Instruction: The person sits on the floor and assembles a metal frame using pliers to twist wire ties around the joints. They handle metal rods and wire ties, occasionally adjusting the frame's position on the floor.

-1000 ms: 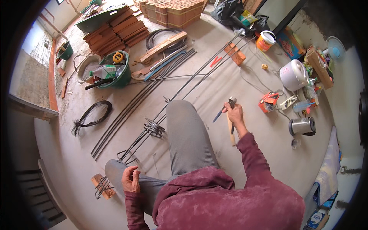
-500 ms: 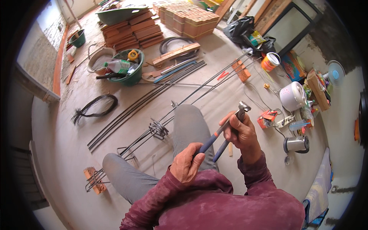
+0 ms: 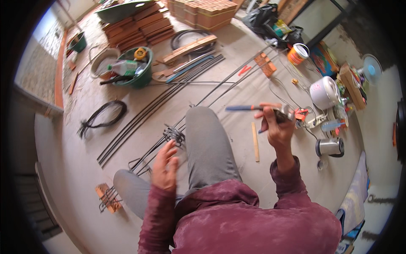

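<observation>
My right hand [image 3: 278, 129] is closed around a pair of pincers [image 3: 241, 108] with blue and orange handles. It is raised to the right of my knee, and one handle points left. Blur and my fingers hide part of the metal head. My left hand [image 3: 165, 167] holds nothing, with its fingers stretched out and slightly blurred. It is above my left thigh, nearest to a bunch of bent steel stirrups [image 3: 174, 134]. Those stirrups hang around long rebars [image 3: 220, 94] that slant across the floor, propped on a brick [image 3: 265, 64] at the far end and a broken brick [image 3: 108, 198] at the near end.
Loose rebars [image 3: 135, 114] and a coil of black tie wire [image 3: 103, 114] lie to the left. Beyond are a green tub [image 3: 141, 76] of tools, stacked tiles [image 3: 139, 25] and bricks [image 3: 201, 15]. A rice cooker [image 3: 323, 93], cords and a steel mug [image 3: 330, 147] stand at right.
My left hand has let go of the pincers and moved left and down toward the stirrups. My right hand keeps the pincers, now turned with a handle pointing left.
</observation>
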A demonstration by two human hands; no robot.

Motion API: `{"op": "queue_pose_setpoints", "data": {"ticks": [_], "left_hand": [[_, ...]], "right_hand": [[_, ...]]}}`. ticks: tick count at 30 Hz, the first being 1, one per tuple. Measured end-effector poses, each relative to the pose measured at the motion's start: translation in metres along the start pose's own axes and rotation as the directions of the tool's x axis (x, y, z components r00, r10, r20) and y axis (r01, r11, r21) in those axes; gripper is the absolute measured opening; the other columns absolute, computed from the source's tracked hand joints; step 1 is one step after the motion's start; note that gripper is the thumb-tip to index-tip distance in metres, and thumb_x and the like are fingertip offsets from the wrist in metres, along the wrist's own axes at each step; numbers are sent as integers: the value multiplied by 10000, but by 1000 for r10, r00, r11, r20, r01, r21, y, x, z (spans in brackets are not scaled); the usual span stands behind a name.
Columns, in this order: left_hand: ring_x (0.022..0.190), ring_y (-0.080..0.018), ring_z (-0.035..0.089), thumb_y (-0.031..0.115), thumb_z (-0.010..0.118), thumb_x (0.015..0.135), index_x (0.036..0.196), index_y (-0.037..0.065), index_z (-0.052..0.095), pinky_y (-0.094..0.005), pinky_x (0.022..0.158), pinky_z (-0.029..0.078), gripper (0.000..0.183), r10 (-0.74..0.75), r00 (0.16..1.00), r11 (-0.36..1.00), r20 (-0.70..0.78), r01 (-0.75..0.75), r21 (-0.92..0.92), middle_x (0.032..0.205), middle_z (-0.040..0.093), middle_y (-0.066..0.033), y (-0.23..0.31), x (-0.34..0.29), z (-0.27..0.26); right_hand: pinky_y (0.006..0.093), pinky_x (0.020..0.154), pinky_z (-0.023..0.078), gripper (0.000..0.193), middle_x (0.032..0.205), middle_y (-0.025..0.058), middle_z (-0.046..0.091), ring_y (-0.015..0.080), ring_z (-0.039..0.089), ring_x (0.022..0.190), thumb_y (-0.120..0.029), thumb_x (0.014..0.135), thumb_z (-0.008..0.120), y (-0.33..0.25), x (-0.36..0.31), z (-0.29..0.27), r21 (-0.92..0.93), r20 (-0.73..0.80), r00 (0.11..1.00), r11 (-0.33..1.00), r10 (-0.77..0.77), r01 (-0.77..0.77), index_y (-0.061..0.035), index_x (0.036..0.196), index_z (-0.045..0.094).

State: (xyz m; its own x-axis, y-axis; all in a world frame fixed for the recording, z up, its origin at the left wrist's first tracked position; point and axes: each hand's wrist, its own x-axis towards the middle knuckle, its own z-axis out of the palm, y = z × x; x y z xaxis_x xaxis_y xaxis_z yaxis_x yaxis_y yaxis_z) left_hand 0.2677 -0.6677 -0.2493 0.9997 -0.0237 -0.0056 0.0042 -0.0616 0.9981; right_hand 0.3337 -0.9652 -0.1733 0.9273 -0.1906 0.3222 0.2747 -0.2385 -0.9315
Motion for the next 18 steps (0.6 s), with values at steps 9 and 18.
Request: {"op": "queue_pose_setpoints", "data": {"ticks": [9, 18], "left_hand": [[892, -174, 599, 133, 542, 923, 1117, -16, 579, -283, 796, 472, 248, -113, 990, 862, -80, 138, 488, 1009, 599, -102, -80, -76, -107], [852, -153, 599, 166, 591, 908, 1076, 6, 606, -268, 781, 473, 233, -111, 983, 830, -145, 172, 530, 981, 603, -67, -87, -81, -99]], "right_hand": [[299, 486, 476, 324, 665, 75, 673, 157, 606, 488, -295, 911, 584, 272, -31, 5, -564, -114, 967, 787, 226, -250, -30, 742, 664], [297, 475, 472, 280, 627, 58, 650, 139, 614, 504, -291, 912, 574, 292, -39, -10, -501, -110, 955, 814, 276, -293, -45, 802, 648]]}}
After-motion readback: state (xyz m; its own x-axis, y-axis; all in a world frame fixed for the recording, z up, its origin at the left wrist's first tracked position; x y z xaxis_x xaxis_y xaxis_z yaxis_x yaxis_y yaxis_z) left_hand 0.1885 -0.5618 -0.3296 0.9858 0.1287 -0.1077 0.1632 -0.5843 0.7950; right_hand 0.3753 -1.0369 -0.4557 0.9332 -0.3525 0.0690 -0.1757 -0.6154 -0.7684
